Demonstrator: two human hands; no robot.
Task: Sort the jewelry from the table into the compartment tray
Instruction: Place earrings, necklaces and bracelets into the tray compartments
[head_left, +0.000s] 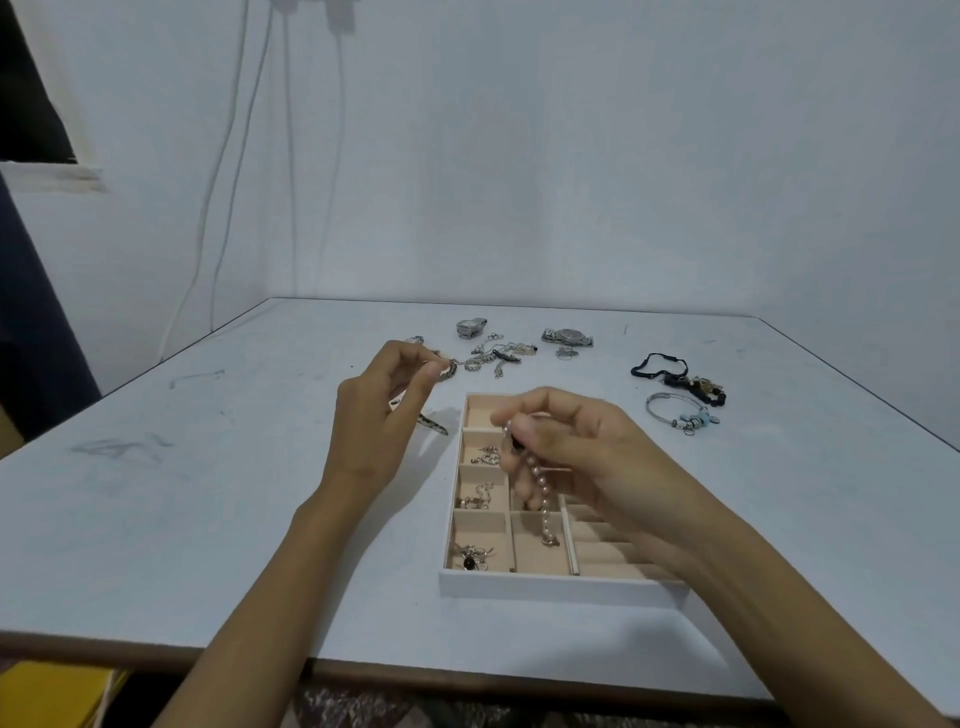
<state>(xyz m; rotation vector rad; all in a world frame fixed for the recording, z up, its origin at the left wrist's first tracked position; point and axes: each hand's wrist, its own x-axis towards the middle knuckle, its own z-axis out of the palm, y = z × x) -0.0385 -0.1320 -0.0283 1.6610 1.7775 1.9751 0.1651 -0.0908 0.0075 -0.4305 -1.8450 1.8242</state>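
Note:
The compartment tray (550, 581), white outside and beige inside, lies in the middle of the table. My right hand (582, 447) hovers over it and pinches a pink pearl bracelet (543, 493) that dangles into a middle compartment. Small silver pieces (475, 555) lie in the left compartments. My left hand (379, 410) is raised left of the tray, fingertips closed on a metal bangle (448, 370). Another dark patterned piece (434, 423) shows just below that hand.
A heap of silver chains (498, 356) and two watches (567, 336) lie behind the tray. Dark cord bracelets (685, 382) and a silver charm bangle (680, 413) rest at the right. Cables hang on the wall at the back left.

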